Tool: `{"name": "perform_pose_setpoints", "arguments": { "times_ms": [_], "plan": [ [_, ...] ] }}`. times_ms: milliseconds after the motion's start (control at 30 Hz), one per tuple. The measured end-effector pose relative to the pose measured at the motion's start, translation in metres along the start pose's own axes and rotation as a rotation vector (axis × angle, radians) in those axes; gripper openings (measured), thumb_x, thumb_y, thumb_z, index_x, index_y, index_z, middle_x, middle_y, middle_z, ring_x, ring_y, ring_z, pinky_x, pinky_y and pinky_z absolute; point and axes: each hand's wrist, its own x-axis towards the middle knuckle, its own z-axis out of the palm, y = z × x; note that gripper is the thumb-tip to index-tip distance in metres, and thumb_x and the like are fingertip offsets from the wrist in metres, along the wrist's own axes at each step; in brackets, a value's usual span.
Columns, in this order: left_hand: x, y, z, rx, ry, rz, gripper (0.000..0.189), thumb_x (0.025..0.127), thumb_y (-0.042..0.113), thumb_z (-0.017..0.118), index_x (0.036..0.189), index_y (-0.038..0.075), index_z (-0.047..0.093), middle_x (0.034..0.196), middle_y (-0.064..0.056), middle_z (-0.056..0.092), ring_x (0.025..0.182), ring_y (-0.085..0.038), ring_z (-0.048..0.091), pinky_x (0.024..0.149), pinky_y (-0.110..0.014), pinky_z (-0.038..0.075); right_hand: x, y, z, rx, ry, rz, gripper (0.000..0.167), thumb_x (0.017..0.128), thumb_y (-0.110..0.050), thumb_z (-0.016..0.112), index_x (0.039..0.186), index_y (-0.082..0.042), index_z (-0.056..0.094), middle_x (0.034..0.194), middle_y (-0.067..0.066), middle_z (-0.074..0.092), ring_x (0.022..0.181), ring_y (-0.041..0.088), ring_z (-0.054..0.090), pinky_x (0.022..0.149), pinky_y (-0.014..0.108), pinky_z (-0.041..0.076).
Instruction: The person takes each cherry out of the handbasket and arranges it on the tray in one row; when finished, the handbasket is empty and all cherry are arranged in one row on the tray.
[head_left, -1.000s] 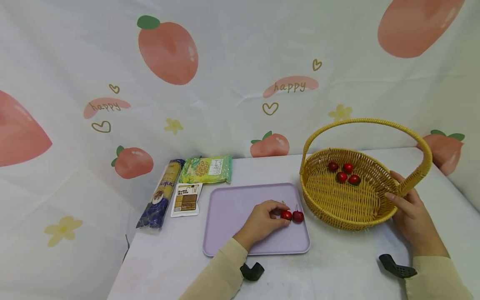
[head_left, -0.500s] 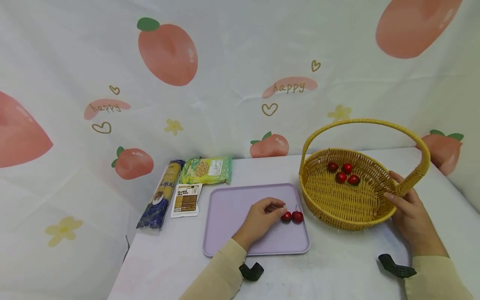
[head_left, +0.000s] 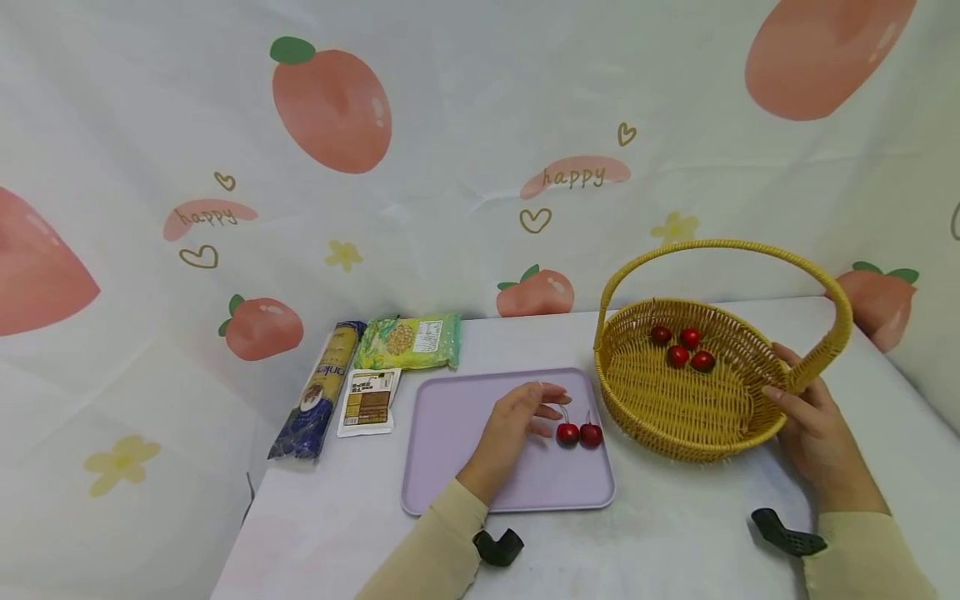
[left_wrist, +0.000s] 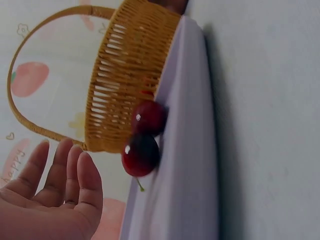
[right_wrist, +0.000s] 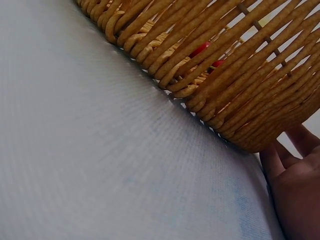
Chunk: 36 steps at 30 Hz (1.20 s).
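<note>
Two dark red cherries (head_left: 567, 434) with stems lie side by side on the right part of a lilac tray (head_left: 450, 483). My left hand (head_left: 510, 429) hovers over the tray just left of them, its fingers spread and holding nothing. In the left wrist view the fingers (left_wrist: 57, 175) stand apart from the cherries (left_wrist: 141, 155). At the right, my right hand (head_left: 817, 433) grips the rim of a yellow woven basket (head_left: 675, 408) beside its handle base, thumb over the edge. Several cherries (head_left: 678, 356) sit at the back inside the basket.
Left of the tray lie a small white-and-brown packet (head_left: 367, 402), a green food bag (head_left: 411, 342) and a long blue-and-gold pack (head_left: 318, 392). Behind the table hangs a white cloth printed with peaches (head_left: 332, 111). The basket's tall handle (head_left: 723, 244) arches over it.
My left hand, whose fingers were at the left cherry, has let go and drawn up and left, its fingers spreading. My right hand keeps its hold on the basket. The head view has shifted slightly.
</note>
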Motion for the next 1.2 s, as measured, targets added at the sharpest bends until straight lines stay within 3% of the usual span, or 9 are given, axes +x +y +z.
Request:
{"name": "perform_pose_setpoints", "arguments": {
  "times_ms": [133,400,567,667,933,1033,1200],
  "plan": [
    [0.003,0.009,0.004,-0.062,-0.084,0.021,0.067,0.119,0.051,0.037,0.143,-0.005,0.064,0.135,-0.017,0.071,0.119,-0.050,0.064,0.092,-0.049,0.059,0.001,0.001,0.000,-0.010,0.002,0.007,0.063,0.112,0.007,0.044,0.170,-0.015,0.038,0.156,-0.002,0.045,0.135,0.008,0.047,0.101,0.018,0.044],
    [0.017,0.028,0.020,-0.144,-0.161,0.051,0.074,0.118,0.056,0.033,0.150,-0.008,0.055,0.141,-0.022,0.066,0.118,-0.033,0.066,0.087,-0.036,0.058,0.001,-0.001,0.000,-0.030,0.016,0.033,0.064,0.112,0.006,0.044,0.171,-0.018,0.037,0.159,-0.004,0.041,0.138,0.007,0.044,0.101,0.019,0.041],
    [0.033,0.040,0.031,-0.155,-0.192,0.069,0.071,0.118,0.055,0.032,0.151,-0.004,0.055,0.144,-0.022,0.065,0.123,-0.042,0.063,0.087,-0.037,0.058,0.002,-0.002,0.000,-0.036,0.013,0.024,0.064,0.112,0.006,0.044,0.171,-0.017,0.037,0.158,-0.003,0.041,0.136,0.008,0.044,0.101,0.017,0.043],
    [0.043,0.046,0.040,-0.157,-0.205,0.058,0.068,0.119,0.052,0.032,0.153,-0.003,0.054,0.146,-0.021,0.064,0.126,-0.045,0.061,0.089,-0.040,0.058,0.002,-0.002,0.000,-0.034,0.001,0.020,0.063,0.112,0.006,0.044,0.171,-0.016,0.037,0.158,-0.002,0.041,0.137,0.008,0.045,0.101,0.017,0.044],
    [0.077,0.052,0.069,-0.190,-0.195,-0.010,0.067,0.118,0.055,0.036,0.153,0.001,0.057,0.141,-0.013,0.070,0.121,-0.028,0.066,0.086,-0.035,0.057,0.001,-0.002,0.000,-0.030,-0.011,0.008,0.063,0.112,0.008,0.042,0.171,-0.015,0.036,0.159,-0.001,0.042,0.138,0.008,0.045,0.102,0.016,0.043],
    [0.091,0.053,0.079,-0.177,-0.199,-0.025,0.068,0.117,0.058,0.037,0.154,0.005,0.057,0.139,-0.008,0.071,0.118,-0.023,0.068,0.090,-0.039,0.059,0.000,-0.002,0.001,-0.021,-0.003,0.008,0.063,0.112,0.008,0.042,0.170,-0.015,0.037,0.158,-0.001,0.043,0.136,0.008,0.045,0.102,0.017,0.044],
    [0.112,0.052,0.091,-0.076,-0.189,-0.037,0.065,0.116,0.059,0.036,0.153,0.010,0.058,0.132,0.003,0.071,0.113,-0.017,0.069,0.089,-0.041,0.061,0.000,-0.001,0.002,-0.019,0.003,0.018,0.063,0.112,0.007,0.044,0.170,-0.016,0.037,0.158,-0.002,0.043,0.136,0.007,0.046,0.101,0.017,0.044]
  ]
}}
